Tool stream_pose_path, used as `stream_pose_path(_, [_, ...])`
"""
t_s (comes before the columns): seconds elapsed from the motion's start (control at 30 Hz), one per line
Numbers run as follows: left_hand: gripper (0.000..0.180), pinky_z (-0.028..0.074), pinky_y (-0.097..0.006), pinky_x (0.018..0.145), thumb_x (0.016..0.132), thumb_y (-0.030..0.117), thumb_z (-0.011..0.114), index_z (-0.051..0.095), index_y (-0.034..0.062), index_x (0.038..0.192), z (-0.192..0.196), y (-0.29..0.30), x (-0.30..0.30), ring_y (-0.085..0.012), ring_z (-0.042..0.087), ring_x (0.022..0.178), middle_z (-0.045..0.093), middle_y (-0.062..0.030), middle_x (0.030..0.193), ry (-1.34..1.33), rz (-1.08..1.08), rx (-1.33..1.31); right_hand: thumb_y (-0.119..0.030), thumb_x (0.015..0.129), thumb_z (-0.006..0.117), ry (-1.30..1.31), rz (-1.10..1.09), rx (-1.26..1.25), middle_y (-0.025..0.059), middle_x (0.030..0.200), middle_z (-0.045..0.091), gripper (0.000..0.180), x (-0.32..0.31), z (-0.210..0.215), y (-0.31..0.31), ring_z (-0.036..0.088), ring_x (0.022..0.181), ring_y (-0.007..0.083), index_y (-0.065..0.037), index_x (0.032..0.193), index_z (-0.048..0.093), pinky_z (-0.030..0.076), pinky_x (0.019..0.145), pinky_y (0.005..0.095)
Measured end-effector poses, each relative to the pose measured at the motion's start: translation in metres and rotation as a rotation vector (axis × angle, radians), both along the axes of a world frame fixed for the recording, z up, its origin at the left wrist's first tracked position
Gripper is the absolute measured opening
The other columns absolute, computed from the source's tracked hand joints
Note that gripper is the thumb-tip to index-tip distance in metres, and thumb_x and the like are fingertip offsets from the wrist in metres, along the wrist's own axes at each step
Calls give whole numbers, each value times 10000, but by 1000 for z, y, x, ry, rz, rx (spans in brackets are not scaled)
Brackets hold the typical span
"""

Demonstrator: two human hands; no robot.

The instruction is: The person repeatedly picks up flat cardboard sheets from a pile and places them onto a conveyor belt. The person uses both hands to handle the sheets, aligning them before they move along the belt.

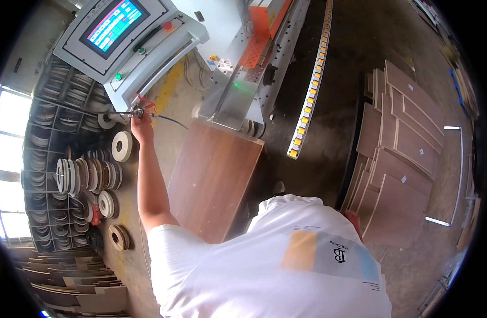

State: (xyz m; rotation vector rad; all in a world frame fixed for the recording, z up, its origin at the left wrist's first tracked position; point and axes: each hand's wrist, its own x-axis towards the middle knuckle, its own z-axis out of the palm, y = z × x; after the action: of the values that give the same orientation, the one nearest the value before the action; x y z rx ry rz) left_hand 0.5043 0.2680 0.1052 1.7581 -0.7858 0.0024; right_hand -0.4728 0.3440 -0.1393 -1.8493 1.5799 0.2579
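Left hand point(141, 126), grip closed round a small metal tool w/ red trigger point(141, 106) at 10 o'clock, just under the grey control panel point(128, 42). Right hand point(352, 218) at 4 o'clock, mostly hidden by white shirt; can't tell grip. Brown wood panel point(214, 177) lies centre, touching machine. Small white labels on stacked boards point(402, 143) at 3 o'clock. Edge-tape rolls point(90, 175) at 9.

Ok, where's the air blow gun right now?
In the left hand, upper left of the head view, just below the grey control panel.
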Motion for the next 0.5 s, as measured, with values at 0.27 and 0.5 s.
stream_pose_path(0.27, [101,420,-229,558,955,124,697,637,53,995,-35,-41,37,-78,570,677,621,8,826,308,-51,-28,-209,880,614,295,259,20,89,1014,704,236,-5,-16,32,701,918,236,-94,1058,714,574,741,367])
stream_pose_path(0.5, [164,458,-287,631,927,158,664,645,20,1013,-55,-47,24,-131,585,721,625,-29,822,315,25,-5,-194,917,589,-113,-60,6,99,1055,699,218,0,24,49,701,968,248,-85,1070,699,570,720,391])
